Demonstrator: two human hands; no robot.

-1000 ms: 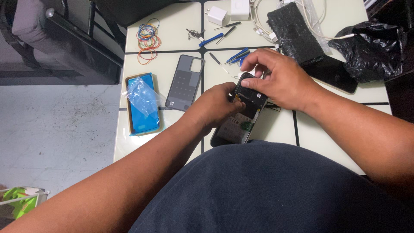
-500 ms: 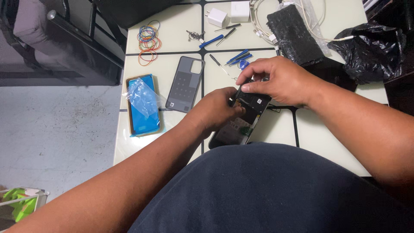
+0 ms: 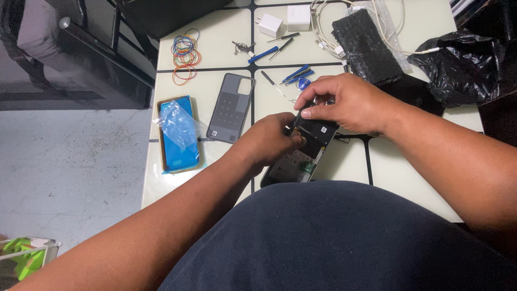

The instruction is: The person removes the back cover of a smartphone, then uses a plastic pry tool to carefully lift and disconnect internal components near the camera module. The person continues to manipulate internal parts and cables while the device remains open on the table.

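Opened phone [image 3: 302, 152]: centre of frame, on white table [image 3: 215, 54], back removed.
Left hand [image 3: 267, 141]: fingers curled, gripping phone's left edge.
Right hand [image 3: 344, 102]: fingertips pinching phone's upper end.
Grey back cover [image 3: 231, 106]: left of hands, flat.

Brightness: even and fairly bright on the pale tabletop [image 3: 215, 48]; dim in the upper corners.
Source: soft overhead light, no hard beam.
Shadows: faint and short under the right hand [image 3: 344, 105] and left hand [image 3: 266, 141].
Glare: mild sheen on the black plastic bag [image 3: 463, 59].
Sharpness: centre crisp; dark shirt at the bottom edge soft.
Distortion: slight wide-angle stretch toward the edges.
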